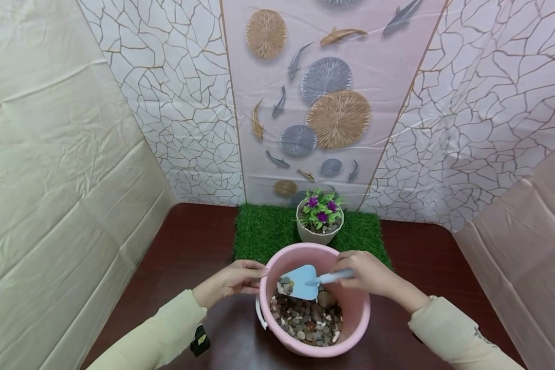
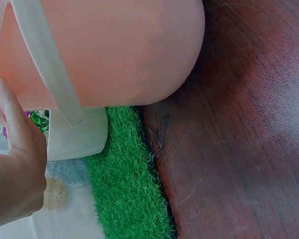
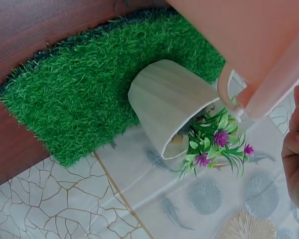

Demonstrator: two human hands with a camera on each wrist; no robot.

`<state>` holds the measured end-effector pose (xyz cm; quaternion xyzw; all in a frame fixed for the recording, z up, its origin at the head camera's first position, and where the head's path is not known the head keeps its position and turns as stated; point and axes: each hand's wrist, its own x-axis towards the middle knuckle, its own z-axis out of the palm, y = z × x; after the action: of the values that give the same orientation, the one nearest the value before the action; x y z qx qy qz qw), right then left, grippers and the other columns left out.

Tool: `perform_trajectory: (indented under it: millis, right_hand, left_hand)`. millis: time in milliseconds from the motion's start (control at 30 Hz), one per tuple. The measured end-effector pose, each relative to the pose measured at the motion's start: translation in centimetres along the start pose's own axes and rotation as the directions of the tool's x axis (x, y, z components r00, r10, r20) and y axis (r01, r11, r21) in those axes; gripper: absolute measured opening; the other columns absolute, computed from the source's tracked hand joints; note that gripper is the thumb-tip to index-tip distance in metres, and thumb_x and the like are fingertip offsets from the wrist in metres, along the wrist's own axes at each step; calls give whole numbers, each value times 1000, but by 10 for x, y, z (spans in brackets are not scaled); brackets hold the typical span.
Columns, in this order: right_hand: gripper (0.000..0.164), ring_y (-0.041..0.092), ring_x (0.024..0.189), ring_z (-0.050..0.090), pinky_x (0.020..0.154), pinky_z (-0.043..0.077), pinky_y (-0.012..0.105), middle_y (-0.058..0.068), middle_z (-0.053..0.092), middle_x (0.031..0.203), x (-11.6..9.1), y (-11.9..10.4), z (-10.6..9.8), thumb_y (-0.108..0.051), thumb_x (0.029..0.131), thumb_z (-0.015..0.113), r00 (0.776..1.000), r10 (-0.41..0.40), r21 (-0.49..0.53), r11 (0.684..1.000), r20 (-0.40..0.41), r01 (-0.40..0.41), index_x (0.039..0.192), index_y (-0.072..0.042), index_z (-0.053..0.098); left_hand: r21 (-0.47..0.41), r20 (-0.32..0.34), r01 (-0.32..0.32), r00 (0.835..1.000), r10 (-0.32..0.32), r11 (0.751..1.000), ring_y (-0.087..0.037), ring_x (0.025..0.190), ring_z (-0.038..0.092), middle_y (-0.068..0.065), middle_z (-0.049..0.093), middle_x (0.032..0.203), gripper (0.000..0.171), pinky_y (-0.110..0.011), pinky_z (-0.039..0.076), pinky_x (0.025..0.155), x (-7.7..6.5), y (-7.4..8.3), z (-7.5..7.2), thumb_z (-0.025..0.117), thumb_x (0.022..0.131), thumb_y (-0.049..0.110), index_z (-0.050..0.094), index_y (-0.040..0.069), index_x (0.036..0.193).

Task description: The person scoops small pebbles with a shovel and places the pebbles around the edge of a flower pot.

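Observation:
A pink bucket (image 1: 361, 318) holds a layer of pebbles (image 1: 307, 324) in mixed browns, greys and whites. My left hand (image 1: 235, 277) grips its left rim, the thumb against the outer wall in the left wrist view. Over the bucket's far right rim, my right hand (image 1: 365, 272) holds a small light-blue shovel (image 1: 305, 282) by its handle. The blade is inside the bucket, above the pebbles, pointing left, with a few small stones (image 1: 285, 285) at its tip. Only part of the right hand shows at the edge of the right wrist view.
Behind the bucket, a white pot (image 3: 169, 99) with purple flowers (image 1: 322, 216) stands on a green turf mat (image 1: 263, 231). The bucket's white handle (image 1: 261, 313) hangs at its left side. Dark reddish wood tabletop (image 1: 199, 241) surrounds the mat, with patterned cloth walls (image 1: 185, 103) beyond.

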<state>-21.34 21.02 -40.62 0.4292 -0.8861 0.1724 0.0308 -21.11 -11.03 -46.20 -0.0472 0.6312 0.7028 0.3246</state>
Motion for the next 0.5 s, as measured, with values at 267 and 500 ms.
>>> perform_trajectory:
  millis: [267,500]
  right_hand:
    - [16,3,68,54,59,49,20,-3,65,84,0,1,-11,-6,74,74,999,31,16,999,6,-31,88,-12,74]
    - [18,3,68,52,58,47,20,-2,66,85,2,2,-20,-5,76,73,998,62,40,997,-13,-61,93,-7,74]
  left_hand:
    - [2,-9,9,1000,-9,1000,-6,60,64,3,65,69,12,-22,59,62,0,0,0,60,90,8,64,7,102]
    - [5,-16,13,1000,-13,1000,-6,59,63,3,65,68,15,-21,59,60,-1,1,0,61,90,9,64,5,104]
